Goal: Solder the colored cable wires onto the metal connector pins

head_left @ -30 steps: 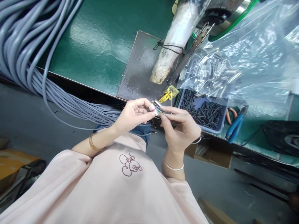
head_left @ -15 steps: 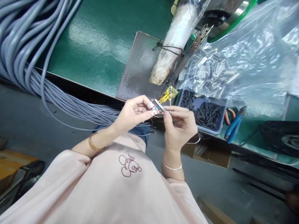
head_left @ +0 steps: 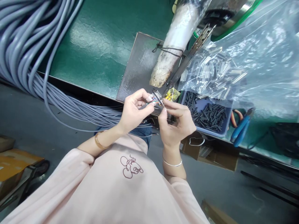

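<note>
Between my two hands is a small metal multi-pin connector (head_left: 158, 96), tilted just off the bench's front edge. My left hand (head_left: 136, 109) pinches thin coloured wires (head_left: 154, 101) at the connector's pin side. With thumb and fingertips, my right hand (head_left: 177, 119) grips the connector's lower right end. A yellow tool or piece (head_left: 172, 94) lies just behind the connector, partly hidden by it and by my fingers. The wires' far ends are hidden under my left hand.
A thick grey cable bundle (head_left: 28, 56) hangs at the left. A white-wrapped tube (head_left: 168, 53) and metal arm (head_left: 191, 56) reach over a dark plate (head_left: 137, 65). To the right are a blue tray (head_left: 223, 132) of black pieces, bagged metal parts (head_left: 212, 71) and blue-handled pliers (head_left: 241, 129).
The connector has turned in my fingers, so its row of pins shows at another angle. My right hand has moved slightly left and its fingertips have shifted along the connector.
</note>
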Tool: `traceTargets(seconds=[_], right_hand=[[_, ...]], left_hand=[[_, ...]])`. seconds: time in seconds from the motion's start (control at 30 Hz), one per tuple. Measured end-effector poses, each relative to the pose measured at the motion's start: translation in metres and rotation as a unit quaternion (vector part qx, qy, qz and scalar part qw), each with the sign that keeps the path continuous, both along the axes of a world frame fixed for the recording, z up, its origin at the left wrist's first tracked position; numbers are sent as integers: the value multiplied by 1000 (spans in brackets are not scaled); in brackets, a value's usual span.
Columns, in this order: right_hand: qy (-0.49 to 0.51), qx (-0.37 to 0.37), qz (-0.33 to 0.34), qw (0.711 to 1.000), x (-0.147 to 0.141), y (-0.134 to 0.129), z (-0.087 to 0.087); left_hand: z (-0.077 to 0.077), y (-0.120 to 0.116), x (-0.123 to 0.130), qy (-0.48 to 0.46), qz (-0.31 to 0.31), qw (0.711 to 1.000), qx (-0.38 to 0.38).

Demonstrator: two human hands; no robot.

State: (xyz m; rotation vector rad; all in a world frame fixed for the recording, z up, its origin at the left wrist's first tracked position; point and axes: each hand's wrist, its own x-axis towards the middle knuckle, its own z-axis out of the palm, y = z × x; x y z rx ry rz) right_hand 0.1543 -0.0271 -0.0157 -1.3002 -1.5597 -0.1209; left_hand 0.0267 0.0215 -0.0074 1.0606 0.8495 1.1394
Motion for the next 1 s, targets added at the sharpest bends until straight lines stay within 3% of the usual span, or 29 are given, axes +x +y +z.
traceTargets(seconds=[0.43,0.7,1.0], right_hand=[[21,-13,4,1000,2,5,5],[-34,-8,4,999,3,1,10],[23,-32,1,999,2,0,9]], left_hand=[[5,3,2,29,13,999,-2],[7,0,-1,37,-4,999,-17],[7,-1,-2,21,-19,999,-25]])
